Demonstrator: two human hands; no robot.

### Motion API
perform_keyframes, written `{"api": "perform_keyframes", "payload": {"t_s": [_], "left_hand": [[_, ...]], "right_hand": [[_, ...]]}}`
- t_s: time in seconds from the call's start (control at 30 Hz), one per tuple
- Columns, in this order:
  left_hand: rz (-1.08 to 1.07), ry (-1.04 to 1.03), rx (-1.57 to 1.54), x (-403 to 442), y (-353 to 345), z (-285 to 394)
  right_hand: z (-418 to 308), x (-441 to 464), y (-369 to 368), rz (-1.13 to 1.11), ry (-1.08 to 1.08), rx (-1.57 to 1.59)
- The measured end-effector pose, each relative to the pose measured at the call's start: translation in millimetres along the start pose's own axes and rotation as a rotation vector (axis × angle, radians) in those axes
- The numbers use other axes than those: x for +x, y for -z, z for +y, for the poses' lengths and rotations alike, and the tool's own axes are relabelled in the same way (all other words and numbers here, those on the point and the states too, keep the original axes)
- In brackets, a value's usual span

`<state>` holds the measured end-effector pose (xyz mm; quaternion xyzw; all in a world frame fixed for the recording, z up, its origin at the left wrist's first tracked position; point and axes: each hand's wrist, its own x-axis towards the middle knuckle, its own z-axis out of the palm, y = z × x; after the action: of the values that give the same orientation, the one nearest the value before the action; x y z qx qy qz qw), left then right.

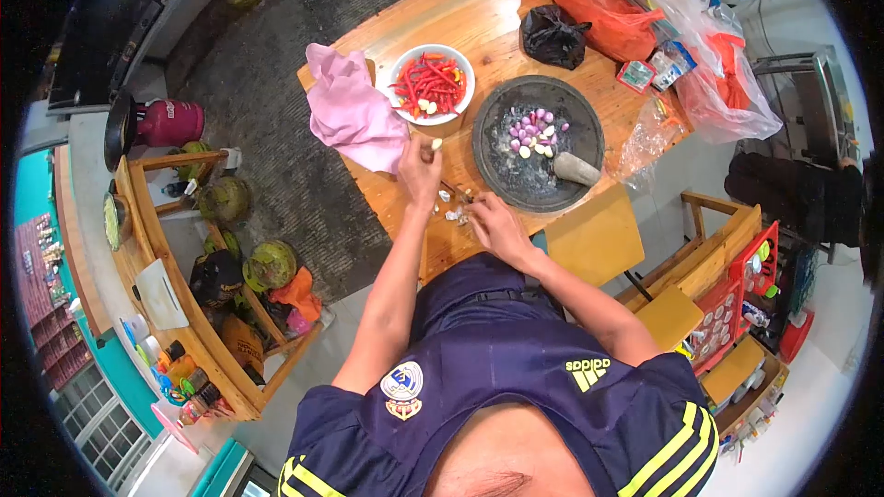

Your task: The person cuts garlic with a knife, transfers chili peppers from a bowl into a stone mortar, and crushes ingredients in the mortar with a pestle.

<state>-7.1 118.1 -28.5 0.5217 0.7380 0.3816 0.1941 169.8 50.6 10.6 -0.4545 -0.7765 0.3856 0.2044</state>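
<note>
My left hand is closed, with a pale garlic clove at its fingertips, close to the edge of a pink cloth. My right hand has its fingers bent together over the wooden table; whatever is between them is too small to make out. Bits of white garlic skin lie between the two hands. Beyond them stands a dark stone mortar with peeled shallots, garlic cloves and a stone pestle leaning in it. A white bowl holds red chillies and a few cloves.
Black and red plastic bags sit at the table's far right, beside small packets and crumpled clear plastic. A yellowish stool stands at the right. Wooden shelving with green gas cylinders is at the left.
</note>
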Motion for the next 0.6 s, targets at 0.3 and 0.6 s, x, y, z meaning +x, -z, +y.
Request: {"api": "perform_keyframes", "payload": {"t_s": [0.3,0.6], "left_hand": [[0.090,-0.062,-0.195,54,4,30],[0.295,0.019,0.213,-20,46,-13]], "right_hand": [[-1,162,39,0.210,0.129,0.182],[20,211,0,0.029,0.130,-0.426]]}}
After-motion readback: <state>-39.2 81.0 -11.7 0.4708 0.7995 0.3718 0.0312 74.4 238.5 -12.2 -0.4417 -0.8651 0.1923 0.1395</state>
